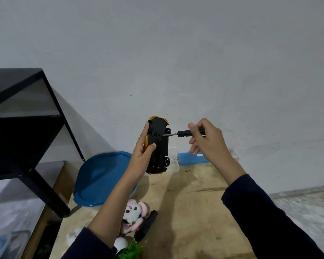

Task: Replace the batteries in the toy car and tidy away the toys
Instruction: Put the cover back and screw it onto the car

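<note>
My left hand (144,146) grips a yellow toy car (160,146), held upright in the air with its black underside facing me. My right hand (208,140) holds a black screwdriver (183,133) level, its metal tip touching the car's underside near the upper wheel. On the wooden table (195,212) below lie a pink and white plush toy (134,214), a black elongated toy (146,226) and a green item (132,251) at the bottom edge.
A blue lidded container (101,180) sits on the table's left. Clear small boxes (173,161) and a blue box (193,158) stand against the grey wall. A black metal shelf frame (26,128) rises at the left. Speckled floor shows at the right.
</note>
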A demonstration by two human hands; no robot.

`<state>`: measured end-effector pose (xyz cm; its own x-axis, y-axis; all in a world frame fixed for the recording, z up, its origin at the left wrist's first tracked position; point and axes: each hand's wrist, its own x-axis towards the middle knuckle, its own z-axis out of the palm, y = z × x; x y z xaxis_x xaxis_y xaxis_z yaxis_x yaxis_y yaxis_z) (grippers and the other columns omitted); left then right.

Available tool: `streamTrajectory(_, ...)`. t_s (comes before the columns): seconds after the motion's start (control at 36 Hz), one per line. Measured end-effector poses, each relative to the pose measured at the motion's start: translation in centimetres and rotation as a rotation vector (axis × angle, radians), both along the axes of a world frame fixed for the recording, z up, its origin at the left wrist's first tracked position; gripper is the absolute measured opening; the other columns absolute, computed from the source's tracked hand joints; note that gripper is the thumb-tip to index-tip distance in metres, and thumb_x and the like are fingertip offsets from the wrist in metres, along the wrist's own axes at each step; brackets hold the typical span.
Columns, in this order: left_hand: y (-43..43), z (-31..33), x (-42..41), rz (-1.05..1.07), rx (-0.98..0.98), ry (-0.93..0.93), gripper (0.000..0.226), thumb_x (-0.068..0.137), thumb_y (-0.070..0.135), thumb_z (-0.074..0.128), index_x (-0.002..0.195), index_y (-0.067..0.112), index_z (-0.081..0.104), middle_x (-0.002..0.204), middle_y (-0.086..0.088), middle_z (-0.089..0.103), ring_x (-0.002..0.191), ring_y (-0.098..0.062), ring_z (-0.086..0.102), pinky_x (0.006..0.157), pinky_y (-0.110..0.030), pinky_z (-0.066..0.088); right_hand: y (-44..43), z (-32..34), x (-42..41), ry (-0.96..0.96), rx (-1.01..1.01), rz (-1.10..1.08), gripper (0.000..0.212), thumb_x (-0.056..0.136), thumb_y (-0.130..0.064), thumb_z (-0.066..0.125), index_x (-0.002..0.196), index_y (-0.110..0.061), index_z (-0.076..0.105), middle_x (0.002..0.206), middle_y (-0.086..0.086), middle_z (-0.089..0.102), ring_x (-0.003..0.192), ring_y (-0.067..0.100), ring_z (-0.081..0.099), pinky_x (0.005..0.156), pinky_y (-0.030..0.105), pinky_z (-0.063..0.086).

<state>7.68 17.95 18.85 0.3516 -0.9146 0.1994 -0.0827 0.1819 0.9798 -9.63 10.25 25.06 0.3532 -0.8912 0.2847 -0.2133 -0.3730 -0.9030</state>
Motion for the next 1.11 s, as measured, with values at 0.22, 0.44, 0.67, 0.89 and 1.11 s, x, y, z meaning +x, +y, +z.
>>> streamTrajectory(0.22,-0.1,-0.4,0.1,-0.008,0.022,-0.004,0.063,0.098,0.006,0.041,0.138,0.053,0.027,0.141,0.008,0.045,0.118,-0.008,0.053,0.083,-0.013,0.048,0.1,0.2,0.5,-0.003,0.006,-0.023,0.029,0.091,-0.027,0.059,0.086,0.001,0.051,0.075,0.018,0.064,0.051,0.02,0.066,0.053,0.03,0.057)
streamTrajectory(0.44,0.2,-0.2,0.5,-0.041,0.016,-0.005,0.064,0.098,0.004,0.041,0.14,0.049,0.026,0.14,0.014,0.045,0.111,0.004,0.054,0.08,-0.008,0.045,0.2,0.4,0.8,-0.01,0.024,-0.017,0.022,0.088,-0.02,0.063,0.092,-0.004,0.048,0.082,0.011,0.06,0.049,0.018,0.066,0.052,0.027,0.057)
streamTrajectory(0.67,0.6,-0.9,0.7,-0.04,0.029,0.016,0.062,0.098,0.007,0.042,0.141,0.05,0.027,0.142,0.014,0.041,0.114,0.002,0.052,0.08,-0.009,0.046,0.7,0.4,1.4,0.055,-0.031,-0.029,0.028,0.092,-0.026,0.057,0.091,0.0,0.047,0.074,0.017,0.062,0.046,0.018,0.064,0.048,0.03,0.054)
streamTrajectory(0.89,0.4,-0.9,0.6,-0.033,0.033,0.021,0.063,0.098,0.007,0.042,0.137,0.054,0.028,0.138,0.017,0.043,0.121,-0.008,0.051,0.083,-0.009,0.046,0.5,0.3,1.3,0.053,-0.057,-0.021,0.018,0.093,-0.019,0.055,0.089,-0.005,0.044,0.077,0.011,0.061,0.051,0.017,0.066,0.05,0.023,0.055)
streamTrajectory(1.11,0.6,-0.5,1.6,-0.021,0.011,0.022,0.063,0.098,0.005,0.041,0.134,0.056,0.03,0.139,0.014,0.044,0.115,-0.006,0.053,0.083,-0.012,0.047,0.1,0.7,2.3,0.046,-0.053,0.011,0.023,0.09,-0.022,0.061,0.088,-0.005,0.047,0.085,0.015,0.065,0.059,0.018,0.068,0.056,0.022,0.056)
